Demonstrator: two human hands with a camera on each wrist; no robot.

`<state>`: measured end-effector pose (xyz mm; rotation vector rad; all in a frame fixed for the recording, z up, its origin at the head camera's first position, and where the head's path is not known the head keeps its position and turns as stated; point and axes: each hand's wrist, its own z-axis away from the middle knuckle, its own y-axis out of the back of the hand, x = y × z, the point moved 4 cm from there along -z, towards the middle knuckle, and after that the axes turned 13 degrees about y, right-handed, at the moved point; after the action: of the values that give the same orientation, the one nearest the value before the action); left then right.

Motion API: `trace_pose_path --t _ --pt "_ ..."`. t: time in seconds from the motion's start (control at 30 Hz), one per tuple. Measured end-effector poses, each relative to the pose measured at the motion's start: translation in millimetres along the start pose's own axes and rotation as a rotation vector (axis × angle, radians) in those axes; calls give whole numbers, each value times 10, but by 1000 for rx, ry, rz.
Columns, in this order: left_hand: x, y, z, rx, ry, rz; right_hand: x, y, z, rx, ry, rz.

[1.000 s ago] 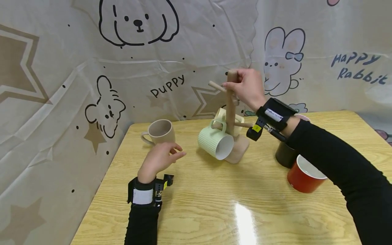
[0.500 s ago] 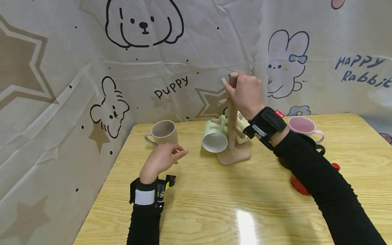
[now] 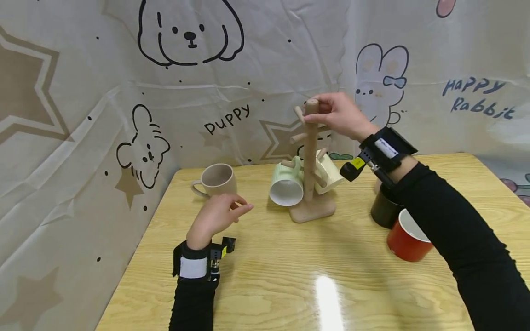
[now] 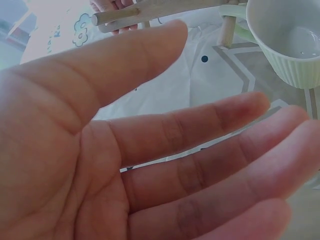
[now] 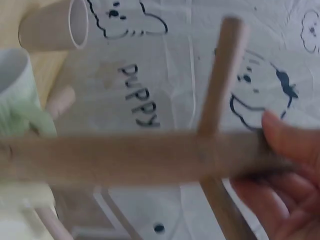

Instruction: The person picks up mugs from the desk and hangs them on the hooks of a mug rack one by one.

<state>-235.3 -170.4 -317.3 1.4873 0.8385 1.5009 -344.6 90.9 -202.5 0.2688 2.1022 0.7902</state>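
Wooden worktop point(image 3: 265, 285). Near its back edge, mug rack point(image 3: 310, 161), turned compared with a second ago: two bare upper pegs point(image 3: 300, 115) now toward the left edge, likely easier to reach. Gripping its top, right hand point(image 3: 341, 115). Toward the left edge, left hand point(image 3: 216, 215), relaxed, holding nothing. Hung low: green mug point(image 3: 285, 183), cream mug point(image 3: 330, 172). Standing: beige mug point(image 3: 218, 180), back-left corner; black mug point(image 3: 384, 210) and red mug point(image 3: 407, 240), right side.

Pale creased fabric backdrop point(image 3: 265, 59), printed with cartoon animals point(image 3: 190, 37), brown stars point(image 3: 129, 186) and lettering point(image 3: 227, 119), hangs along far and left edges of yellow wood-grain worktop point(image 3: 265, 285); white glare point(image 3: 329, 305) toward near edge.
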Motion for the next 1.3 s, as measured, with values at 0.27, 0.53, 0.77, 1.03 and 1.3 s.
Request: trace_pose_path --t 0.27,0.53,0.77,1.03,1.3 --pt "-12 -27 -10 -4 14 -27 -70 -61 60 155 -36 78" --pt "-19 -49 -30 -22 34 -33 -170 -110 164 285 -28 217" --pt "-11 -56 -40 -19 29 -36 -209 -132 195 266 -25 268" --pt "7 -60 -50 -22 24 -49 -241 -58 174 172 -29 316" --pt "6 -73 -48 -27 16 -51 -507 171 340 302 56 214"
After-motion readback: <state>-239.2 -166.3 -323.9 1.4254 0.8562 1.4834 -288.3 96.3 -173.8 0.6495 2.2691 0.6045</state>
